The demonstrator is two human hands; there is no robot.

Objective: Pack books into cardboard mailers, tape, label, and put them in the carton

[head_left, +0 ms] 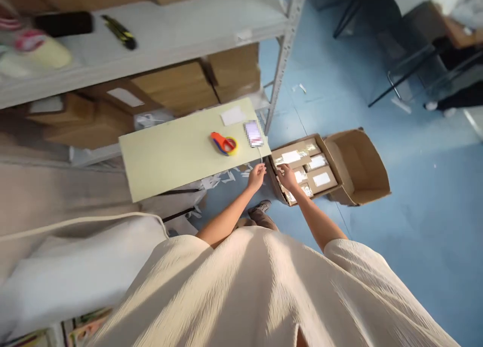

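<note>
My left hand (257, 177) is at the front edge of a pale yellow board (169, 158), its fingers pinched together. A thin whitish strip or cord (261, 154) runs down from the board towards these fingertips; whether they grip it is unclear. My right hand (288, 178) is over the left side of an open cardboard box (279, 192), fingers bent inward; anything between them is too small to make out. Inside the box lie several brown cartons with white labels, one being a carton (327, 169) at the right. A phone (253, 134) rests on the board's right end.
An orange-handled tool (223, 142) with a yellow ring and a white paper (233, 116) lie on the board. Metal shelving (211, 37) with cartons stands behind. A second open box (358, 168) adjoins the first. Paper scraps (215, 181) litter the floor. Another person's leg (455, 97) shows far right.
</note>
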